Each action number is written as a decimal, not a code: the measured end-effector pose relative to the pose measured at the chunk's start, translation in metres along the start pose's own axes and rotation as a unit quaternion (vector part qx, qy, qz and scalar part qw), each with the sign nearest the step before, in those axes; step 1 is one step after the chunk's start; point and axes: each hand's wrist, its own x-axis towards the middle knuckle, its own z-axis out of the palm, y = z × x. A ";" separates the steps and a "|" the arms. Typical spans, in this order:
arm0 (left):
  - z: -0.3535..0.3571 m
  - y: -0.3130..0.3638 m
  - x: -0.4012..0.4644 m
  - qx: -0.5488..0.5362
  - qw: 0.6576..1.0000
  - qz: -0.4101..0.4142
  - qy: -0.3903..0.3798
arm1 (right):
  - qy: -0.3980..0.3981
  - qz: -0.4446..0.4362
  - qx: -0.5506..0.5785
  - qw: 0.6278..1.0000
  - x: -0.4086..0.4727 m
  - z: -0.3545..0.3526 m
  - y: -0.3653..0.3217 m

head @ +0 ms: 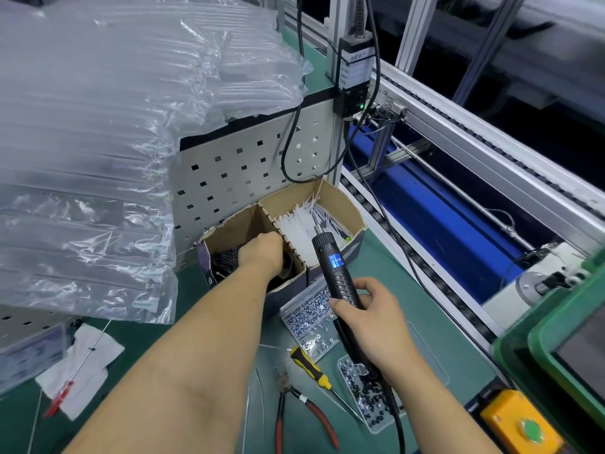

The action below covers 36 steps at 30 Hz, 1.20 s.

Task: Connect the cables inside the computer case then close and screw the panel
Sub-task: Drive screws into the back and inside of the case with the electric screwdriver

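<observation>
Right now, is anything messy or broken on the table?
Nothing looks broken. A few loose screws lie scattered thinly at the near end of their clear tray, and the cardboard box has ragged, worn edges.

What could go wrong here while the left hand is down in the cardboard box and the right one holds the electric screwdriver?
1. The electric screwdriver, gripped by the right hand, hangs over the open tray of screws; its cord could sweep the second screw tray.
2. The left hand reaches unseen into the box's left compartment; it could grab the wrong part.
3. The air-cushion packaging overhangs the box and may slide.
</observation>
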 end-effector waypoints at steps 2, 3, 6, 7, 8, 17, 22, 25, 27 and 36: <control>-0.001 0.003 0.001 0.042 0.999 0.019 -0.005 | 0.001 0.001 0.000 1.000 0.000 0.000 0.000; -0.001 0.006 0.002 0.062 0.998 0.022 -0.006 | 0.001 0.001 0.000 1.000 0.000 0.000 0.000; -0.001 0.015 0.004 0.105 0.994 0.009 -0.017 | -0.001 0.001 -0.001 1.000 0.000 -0.001 0.001; -0.002 0.018 0.004 0.111 0.994 0.001 -0.023 | -0.002 0.001 -0.001 1.000 0.000 -0.001 0.001; -0.002 0.019 0.005 0.116 0.993 -0.005 -0.026 | -0.003 0.000 -0.001 1.000 0.000 -0.001 0.001; -0.003 0.013 0.001 0.106 0.994 0.020 -0.014 | -0.003 -0.004 0.012 1.000 0.001 -0.004 0.001; -0.002 0.002 0.000 0.031 0.999 0.011 -0.021 | 0.002 -0.002 0.017 1.000 0.004 -0.006 0.003; 0.002 -0.007 0.006 -0.067 0.997 -0.021 -0.010 | 0.004 0.000 0.023 1.000 0.006 -0.008 0.004; 0.008 -0.012 0.012 -0.153 0.988 -0.038 0.006 | 0.007 0.003 0.024 1.000 0.007 -0.009 0.004; 0.011 -0.008 0.002 -0.740 0.651 -0.135 0.096 | 0.004 0.017 0.053 0.998 0.009 -0.007 0.004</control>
